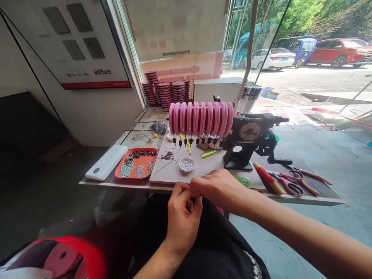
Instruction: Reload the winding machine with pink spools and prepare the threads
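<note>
— Pink spools (200,118) are hanging in a row on the black winder (250,139), but what are the hands doing?
— Both are working just in front of the table (314,197), above the black cloth (221,248) on the lap. The left hand (181,219) is curling its fingers closed into a pinch, and the right hand (219,189) is pressing its closed fingertips against them. What they are pinching is too small; I cannot tell.
— How is one doing this well?
— I am thinking: holding the hands together, with the pinch light but firm, so nothing is dropping into the dark cloth.
— And the containers?
— The small white bowl (186,164), nearest to the hands, is holding tiny silvery pieces. The orange tray (136,161) beside it is carrying dark pieces at the back and pale, silvery ones in front.
</note>
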`<move>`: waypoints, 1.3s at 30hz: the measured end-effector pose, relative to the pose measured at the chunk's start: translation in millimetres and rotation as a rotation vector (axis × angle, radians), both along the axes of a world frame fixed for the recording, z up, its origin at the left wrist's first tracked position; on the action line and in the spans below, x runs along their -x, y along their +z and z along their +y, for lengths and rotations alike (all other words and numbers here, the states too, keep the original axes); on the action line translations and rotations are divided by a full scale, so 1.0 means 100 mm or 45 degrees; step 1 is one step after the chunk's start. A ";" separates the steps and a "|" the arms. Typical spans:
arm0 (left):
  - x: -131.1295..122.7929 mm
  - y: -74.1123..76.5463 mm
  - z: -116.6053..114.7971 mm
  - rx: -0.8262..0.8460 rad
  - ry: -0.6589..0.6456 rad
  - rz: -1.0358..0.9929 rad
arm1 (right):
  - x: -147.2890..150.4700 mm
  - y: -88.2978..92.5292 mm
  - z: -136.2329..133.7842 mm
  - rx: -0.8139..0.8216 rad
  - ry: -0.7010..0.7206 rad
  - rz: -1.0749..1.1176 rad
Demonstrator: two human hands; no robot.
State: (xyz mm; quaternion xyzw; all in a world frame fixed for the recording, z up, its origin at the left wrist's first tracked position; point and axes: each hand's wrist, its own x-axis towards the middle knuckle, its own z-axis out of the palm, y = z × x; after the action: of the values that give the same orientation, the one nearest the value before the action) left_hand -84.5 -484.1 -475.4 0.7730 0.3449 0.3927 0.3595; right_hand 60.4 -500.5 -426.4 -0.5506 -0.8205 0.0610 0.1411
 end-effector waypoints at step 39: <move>-0.10 0.09 0.07 1.880 -0.234 -0.523 | 0.00 -0.58 -0.62 -0.933 0.101 0.014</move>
State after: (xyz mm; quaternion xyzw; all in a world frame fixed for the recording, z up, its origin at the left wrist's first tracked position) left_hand -74.0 -477.4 -466.6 0.2699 0.3784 0.1648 0.8700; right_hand 60.8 -562.4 -484.1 -0.4309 -0.8078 -0.2286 0.3310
